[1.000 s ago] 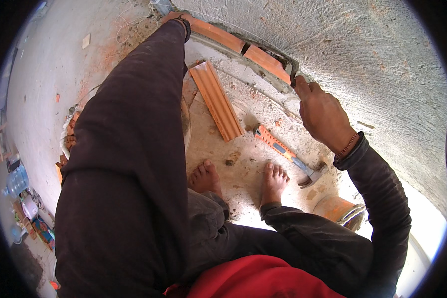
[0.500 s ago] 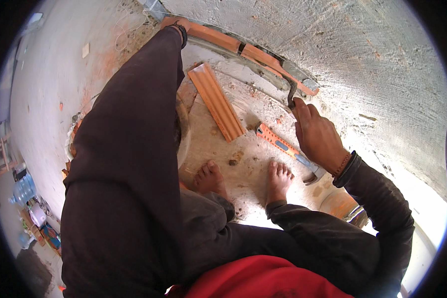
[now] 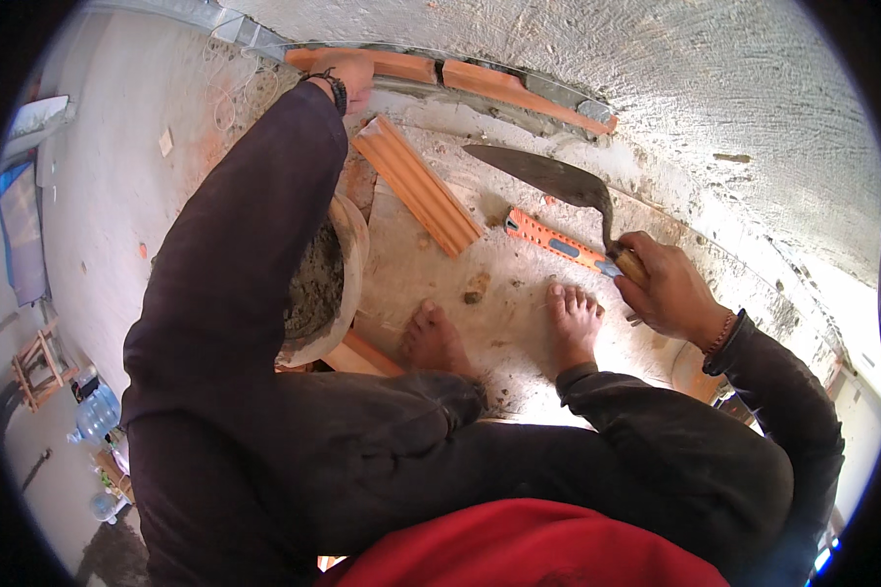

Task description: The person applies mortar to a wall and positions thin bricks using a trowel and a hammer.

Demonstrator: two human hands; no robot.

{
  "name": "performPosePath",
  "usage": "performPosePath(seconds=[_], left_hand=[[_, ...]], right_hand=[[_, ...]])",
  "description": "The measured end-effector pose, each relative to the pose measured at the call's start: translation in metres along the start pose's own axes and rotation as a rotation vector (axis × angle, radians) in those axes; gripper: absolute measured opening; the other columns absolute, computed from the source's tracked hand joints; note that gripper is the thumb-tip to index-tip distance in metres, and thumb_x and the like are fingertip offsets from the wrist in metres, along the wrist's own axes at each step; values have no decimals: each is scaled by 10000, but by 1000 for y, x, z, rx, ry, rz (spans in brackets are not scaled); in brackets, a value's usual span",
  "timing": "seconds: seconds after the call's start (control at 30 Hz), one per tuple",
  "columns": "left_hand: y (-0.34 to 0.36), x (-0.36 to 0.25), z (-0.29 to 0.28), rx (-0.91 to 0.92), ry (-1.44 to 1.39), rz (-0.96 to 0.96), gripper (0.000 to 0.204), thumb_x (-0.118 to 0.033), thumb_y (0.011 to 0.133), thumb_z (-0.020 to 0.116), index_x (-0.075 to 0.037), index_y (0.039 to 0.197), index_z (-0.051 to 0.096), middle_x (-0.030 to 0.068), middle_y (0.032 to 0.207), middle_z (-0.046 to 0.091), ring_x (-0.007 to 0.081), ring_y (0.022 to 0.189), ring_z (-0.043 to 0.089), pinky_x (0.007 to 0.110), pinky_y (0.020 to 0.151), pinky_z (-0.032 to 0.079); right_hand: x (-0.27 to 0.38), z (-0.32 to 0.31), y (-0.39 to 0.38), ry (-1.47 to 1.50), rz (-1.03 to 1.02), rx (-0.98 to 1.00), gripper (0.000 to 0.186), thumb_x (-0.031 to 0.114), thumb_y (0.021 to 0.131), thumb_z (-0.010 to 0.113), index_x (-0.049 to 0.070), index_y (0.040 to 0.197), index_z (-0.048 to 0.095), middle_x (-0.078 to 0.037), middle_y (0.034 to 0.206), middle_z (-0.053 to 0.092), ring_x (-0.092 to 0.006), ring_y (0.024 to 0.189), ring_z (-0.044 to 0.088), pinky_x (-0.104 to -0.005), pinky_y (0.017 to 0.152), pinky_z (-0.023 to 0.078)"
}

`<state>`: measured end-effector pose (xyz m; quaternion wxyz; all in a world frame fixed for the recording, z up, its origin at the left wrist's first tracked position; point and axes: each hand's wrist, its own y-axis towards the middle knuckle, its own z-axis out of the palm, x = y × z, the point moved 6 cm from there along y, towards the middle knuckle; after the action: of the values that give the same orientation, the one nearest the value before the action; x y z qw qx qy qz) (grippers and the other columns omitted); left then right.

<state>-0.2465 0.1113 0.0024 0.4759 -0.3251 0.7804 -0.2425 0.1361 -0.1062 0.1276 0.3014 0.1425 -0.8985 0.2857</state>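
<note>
My right hand is wrapped round the wooden handle of a trowel. The grey blade points left, apart from the wall and over the floor. At the foot of the wall, my left hand is against the front of a row of orange clay bricks; its fingers are hidden. The left brick and the right brick lie end to end with a dark gap between them. Grey mortar shows under their front edge, and a thin string runs along behind them.
A loose grooved brick lies on the floor before my feet. Right of it is a hammer with an orange handle, partly behind my right hand. A bucket of wet mortar stands by my left arm. The rough wall rises ahead.
The trowel has come away from the right end of the brick row toward me, so its blade now shows. My left hand has shifted off the row's left end onto its front.
</note>
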Motion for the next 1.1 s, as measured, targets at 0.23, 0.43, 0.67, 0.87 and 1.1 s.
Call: performPosePath(seconds=[0.23,0.43,0.67,0.87,1.1], left_hand=[[-97,-59,-34,404,1003,568,390,-383,1035,531,-23,1127,648,52,1020,687,160,917,641,317,861,523],[-228,-91,-122,147,669,879,396,-361,1030,529,-3,1155,641,36,978,665,129,868,604,278,814,499],[-368,-31,-215,-540,-98,1210,529,-428,978,608,-9,1299,566,68,1092,694,158,960,640,265,881,501],[-403,80,-236,-909,-440,914,391,-260,1047,496,56,1250,604,188,1168,677,259,1137,638,373,1028,466],[-349,216,-220,-1156,-430,380,505,-316,966,686,46,1288,542,131,1228,626,145,1104,573,298,916,478]], right_hand=[[1,-28,-23,-50,93,53,307,80,768,673,1,1049,577,-232,810,625,-453,762,617,-497,686,481],[97,-64,3,-290,-274,-20,261,120,820,708,10,1017,578,-200,793,600,-427,739,608,-487,650,456],[261,-48,69,-791,-845,-164,177,117,835,680,64,998,633,-133,793,640,-328,746,650,-432,667,506],[363,34,104,-1138,-1110,-198,53,124,763,668,93,746,707,-62,708,654,-245,738,681,-372,671,543],[399,67,120,-1234,-1284,145,86,159,727,693,77,718,719,-85,715,668,-278,757,691,-384,664,559]])
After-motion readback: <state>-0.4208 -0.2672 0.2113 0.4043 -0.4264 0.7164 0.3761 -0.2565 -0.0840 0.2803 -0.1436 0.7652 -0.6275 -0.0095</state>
